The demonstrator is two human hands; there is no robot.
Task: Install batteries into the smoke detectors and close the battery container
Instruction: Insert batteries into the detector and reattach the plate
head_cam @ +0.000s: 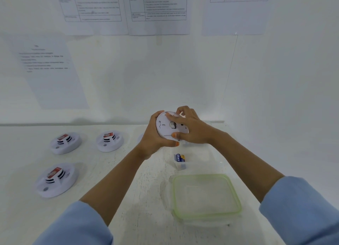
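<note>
A white round smoke detector point(166, 128) is held above the table, tilted so its back faces me. My left hand point(153, 140) grips its left rim from below. Over the right side, my right hand point(190, 129) curls its fingers on the back plate, the thumb on the lower edge. A blue and yellow battery point(179, 158) stands in a clear plastic container point(211, 156) just below the hands. The container's green-rimmed lid point(207, 197) lies flat in front of it.
Three white smoke detectors lie face up on the left of the table: one at the far left point(65, 142), one beside it point(109, 141), one nearer me point(56, 179). Another white round edge point(140, 137) peeks out behind my left wrist. Printed sheets hang on the white wall point(165, 70).
</note>
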